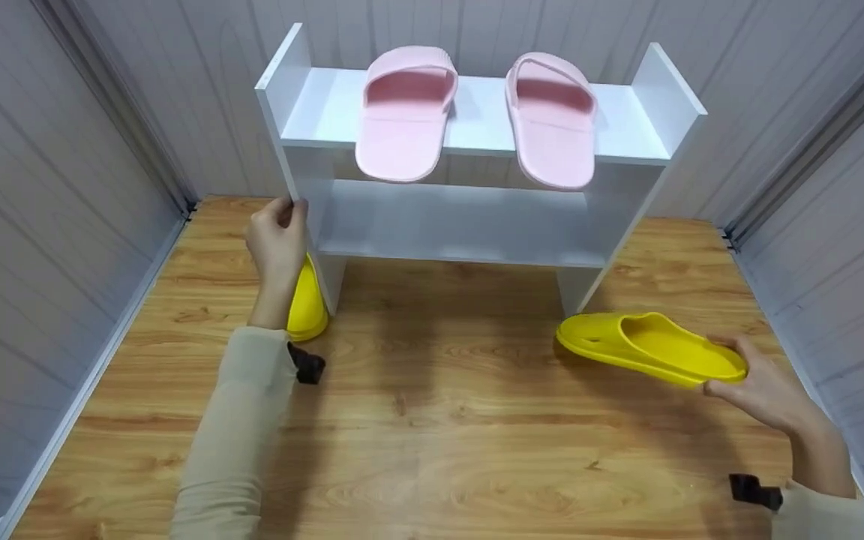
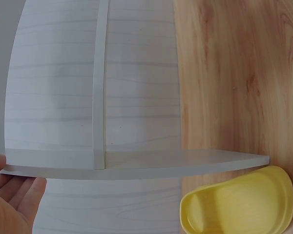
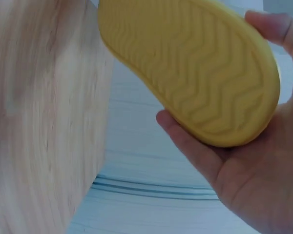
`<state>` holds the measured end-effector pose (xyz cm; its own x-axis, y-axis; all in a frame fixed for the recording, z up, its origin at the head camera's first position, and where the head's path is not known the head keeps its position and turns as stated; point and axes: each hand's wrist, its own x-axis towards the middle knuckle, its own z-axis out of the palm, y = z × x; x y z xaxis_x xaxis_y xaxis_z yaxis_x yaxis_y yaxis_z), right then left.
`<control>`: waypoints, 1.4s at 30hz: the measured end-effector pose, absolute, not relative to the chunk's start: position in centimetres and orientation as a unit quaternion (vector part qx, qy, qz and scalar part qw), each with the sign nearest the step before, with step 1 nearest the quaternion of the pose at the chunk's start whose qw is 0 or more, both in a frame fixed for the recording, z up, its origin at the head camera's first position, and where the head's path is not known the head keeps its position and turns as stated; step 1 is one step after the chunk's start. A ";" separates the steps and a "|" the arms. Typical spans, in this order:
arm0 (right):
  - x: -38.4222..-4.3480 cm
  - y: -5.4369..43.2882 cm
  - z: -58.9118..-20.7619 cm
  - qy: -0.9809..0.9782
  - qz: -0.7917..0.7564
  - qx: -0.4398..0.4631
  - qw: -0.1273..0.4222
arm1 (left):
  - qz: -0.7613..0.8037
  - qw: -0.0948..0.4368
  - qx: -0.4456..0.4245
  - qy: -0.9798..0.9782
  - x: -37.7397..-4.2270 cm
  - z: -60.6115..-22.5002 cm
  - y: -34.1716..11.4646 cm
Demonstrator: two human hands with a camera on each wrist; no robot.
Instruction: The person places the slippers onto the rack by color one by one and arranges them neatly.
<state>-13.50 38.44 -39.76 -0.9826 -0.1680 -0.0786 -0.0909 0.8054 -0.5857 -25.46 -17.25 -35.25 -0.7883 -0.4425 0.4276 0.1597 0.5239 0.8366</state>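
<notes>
My right hand [image 1: 766, 390] grips a yellow slipper [image 1: 649, 349] by its heel, toe pointing left toward the rack. In the right wrist view the zigzag sole [image 3: 200, 73] faces the camera, thumb and fingers on opposite edges of the heel. On the other side, my left hand [image 1: 278, 236] pinches the front edge of the left side panel [image 2: 136, 173] of a white shoe rack [image 1: 462, 225], thumb on one face and fingers on the other. A second yellow slipper [image 1: 306, 307] stands on the floor against that panel's outer side, partly hidden by my left forearm.
Two pink slippers [image 1: 406, 112] sit apart on the top shelf, their heels over its front edge. Below is a lower shelf [image 1: 462, 225]. Wood floor [image 1: 432, 435] spreads in front, with pale panel walls [image 1: 49, 225] on the left, right and behind the rack.
</notes>
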 end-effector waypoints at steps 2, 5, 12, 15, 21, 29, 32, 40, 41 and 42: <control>-13.5 38.2 -39.8 0.941 -0.322 -0.077 0.073 | -0.480 0.315 0.087 -0.814 -25.4 -35.3 -17.2; -13.6 37.8 -40.1 0.927 -0.354 -0.088 0.087 | -0.480 0.317 0.084 -0.813 -25.4 -35.3 -17.2; -13.2 36.7 -40.5 0.873 -0.452 -0.164 0.083 | -0.482 0.311 0.084 -0.815 -25.5 -35.3 -17.2; -13.0 36.0 -40.4 0.840 -0.497 -0.203 0.078 | -0.481 0.306 0.089 -0.816 -25.4 -35.2 -17.2; -12.7 34.7 -39.8 0.767 -0.581 -0.260 0.080 | -0.469 0.311 0.085 -0.822 -25.3 -35.2 -17.2; -12.1 32.4 -39.7 0.776 -0.588 -0.226 0.018 | -0.468 0.318 0.084 -0.820 -25.4 -35.2 -17.3; -12.0 31.3 -39.9 0.755 -0.616 -0.224 -0.011 | -0.469 0.317 0.085 -0.820 -25.4 -35.2 -17.3; -12.0 29.0 -40.2 0.758 -0.626 -0.175 -0.050 | -0.474 0.318 0.081 -0.817 -25.3 -35.3 -17.3; -11.9 28.8 -40.2 0.763 -0.622 -0.166 -0.054 | -0.475 0.318 0.080 -0.817 -25.3 -35.3 -17.3; -11.9 28.5 -40.2 0.768 -0.619 -0.154 -0.058 | -0.475 0.318 0.081 -0.816 -25.3 -35.3 -17.3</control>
